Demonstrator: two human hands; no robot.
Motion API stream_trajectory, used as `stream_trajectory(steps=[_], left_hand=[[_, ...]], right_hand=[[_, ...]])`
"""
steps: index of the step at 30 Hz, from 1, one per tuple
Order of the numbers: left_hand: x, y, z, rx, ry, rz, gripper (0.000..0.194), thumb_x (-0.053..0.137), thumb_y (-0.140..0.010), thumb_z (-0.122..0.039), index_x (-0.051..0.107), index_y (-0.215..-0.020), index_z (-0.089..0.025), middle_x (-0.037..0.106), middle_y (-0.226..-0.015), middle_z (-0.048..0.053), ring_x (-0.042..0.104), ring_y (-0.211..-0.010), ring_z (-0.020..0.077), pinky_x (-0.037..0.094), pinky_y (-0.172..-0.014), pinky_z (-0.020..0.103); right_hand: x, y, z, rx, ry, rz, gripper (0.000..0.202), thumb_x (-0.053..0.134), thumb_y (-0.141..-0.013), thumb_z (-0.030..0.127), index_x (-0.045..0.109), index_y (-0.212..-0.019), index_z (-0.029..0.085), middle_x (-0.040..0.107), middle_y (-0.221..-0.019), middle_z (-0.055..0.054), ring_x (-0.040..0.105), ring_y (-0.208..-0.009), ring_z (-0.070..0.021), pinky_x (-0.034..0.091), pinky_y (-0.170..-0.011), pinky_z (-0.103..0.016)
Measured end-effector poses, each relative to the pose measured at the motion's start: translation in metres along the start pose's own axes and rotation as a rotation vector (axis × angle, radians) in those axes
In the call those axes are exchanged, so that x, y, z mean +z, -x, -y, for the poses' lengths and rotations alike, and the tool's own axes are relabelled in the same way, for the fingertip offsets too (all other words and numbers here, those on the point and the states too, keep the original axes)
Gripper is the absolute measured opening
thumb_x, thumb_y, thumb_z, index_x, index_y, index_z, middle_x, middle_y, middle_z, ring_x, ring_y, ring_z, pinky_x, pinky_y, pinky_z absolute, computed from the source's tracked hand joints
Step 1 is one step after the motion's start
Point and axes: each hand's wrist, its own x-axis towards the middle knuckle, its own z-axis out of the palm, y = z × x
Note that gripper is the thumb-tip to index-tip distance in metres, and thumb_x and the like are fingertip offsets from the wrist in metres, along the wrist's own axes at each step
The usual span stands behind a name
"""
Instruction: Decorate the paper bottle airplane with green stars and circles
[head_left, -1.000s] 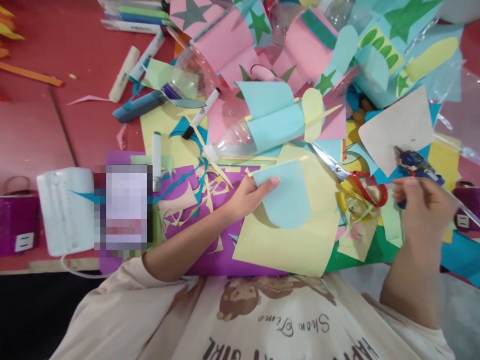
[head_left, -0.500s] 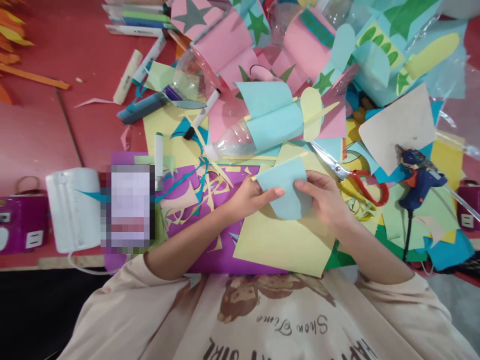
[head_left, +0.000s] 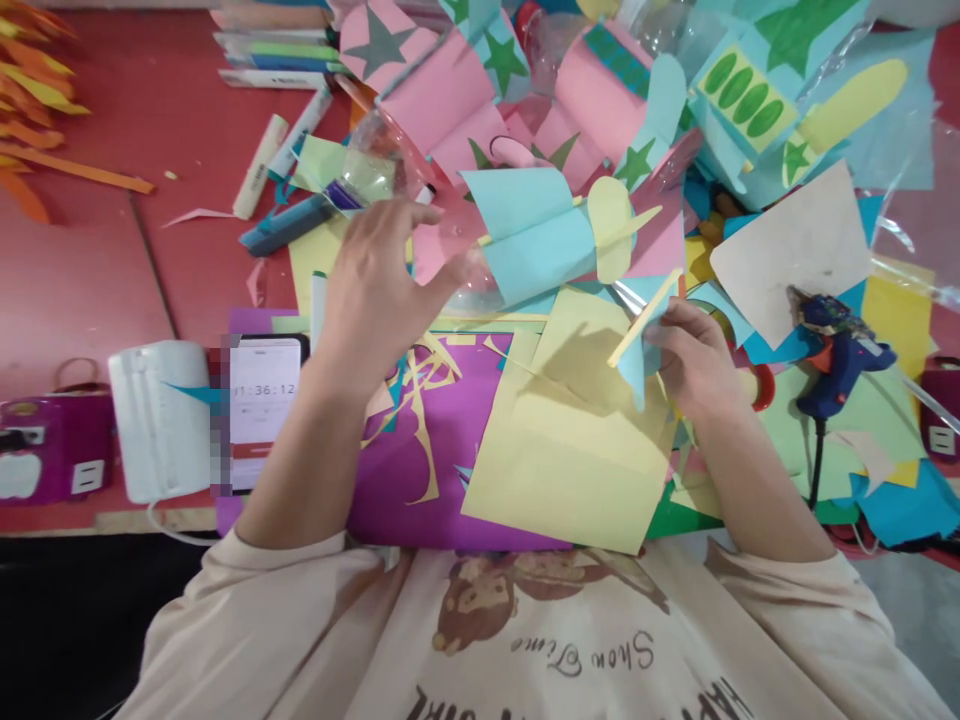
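My left hand [head_left: 386,280] is raised over the left middle of the table, its thumb and fingers apart, with nothing in it. It partly covers a clear plastic bottle wrapped in light blue paper [head_left: 536,245], which has a pale yellow propeller shape [head_left: 611,230] at its right end. On the right, my right hand [head_left: 694,355] pinches a light blue paper piece [head_left: 634,370] with a yellow strip along its edge, seen nearly edge-on. Below it lies a sheet of yellow paper [head_left: 577,450]. Scissors [head_left: 763,385] are partly hidden behind my right hand.
A blue glue gun [head_left: 844,370] lies at the right beside a white card [head_left: 799,255]. Pink paper-covered bottles [head_left: 442,95] stand at the back. Markers [head_left: 259,165], a phone [head_left: 266,400] and a white case [head_left: 161,420] are at the left. Paper scraps [head_left: 424,420] cover purple paper.
My left hand has let go of the light blue piece and moved up and left to the bottle's neck. My right hand has shifted up and right, turning the piece edge-on.
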Motion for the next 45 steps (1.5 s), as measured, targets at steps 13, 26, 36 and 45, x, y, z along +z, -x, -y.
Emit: stream_trajectory(steps=[13,26,36,45], left_hand=[[-0.001,-0.024,0.003,-0.165,0.258,0.517,0.042,0.042,-0.091,-0.049,0.063,-0.100,-0.014,0.067,-0.096,0.004,0.058,-0.079,0.0128,0.041,-0.067,0.020],[0.049,0.065,-0.023,-0.307,0.712,0.462,0.057,0.061,-0.078,-0.057,0.049,-0.118,-0.018,0.063,-0.097,0.007,0.053,-0.055,0.0100,0.039,-0.045,0.021],[0.061,0.062,-0.015,-0.448,0.703,0.236,0.045,0.058,-0.076,-0.063,0.066,-0.086,-0.020,0.072,-0.091,0.008,0.067,-0.097,0.0278,0.051,-0.101,0.042],[0.080,0.066,0.004,-0.526,0.713,0.110,0.043,0.059,-0.083,-0.044,0.062,-0.120,-0.022,0.066,-0.123,0.007,0.049,-0.133,0.0298,0.037,-0.119,0.045]], right_hand=[[-0.001,0.002,-0.001,0.021,0.125,0.009,0.005,0.063,-0.067,0.020,0.066,-0.071,0.022,0.059,-0.067,0.003,0.055,-0.060,-0.0110,0.045,-0.054,-0.023],[0.005,0.010,0.010,0.118,0.205,0.197,0.009,0.064,-0.071,0.021,0.072,-0.076,0.023,0.065,-0.071,0.002,0.053,-0.059,-0.0112,0.047,-0.059,-0.026],[0.007,0.007,0.008,0.163,0.177,0.212,0.013,0.061,-0.071,0.019,0.073,-0.076,0.021,0.070,-0.077,0.001,0.059,-0.066,-0.0119,0.046,-0.062,-0.025],[-0.003,0.004,0.029,0.068,0.352,0.179,0.011,0.068,-0.075,0.029,0.067,-0.067,0.022,0.062,-0.066,0.001,0.052,-0.056,-0.0115,0.043,-0.051,-0.025]])
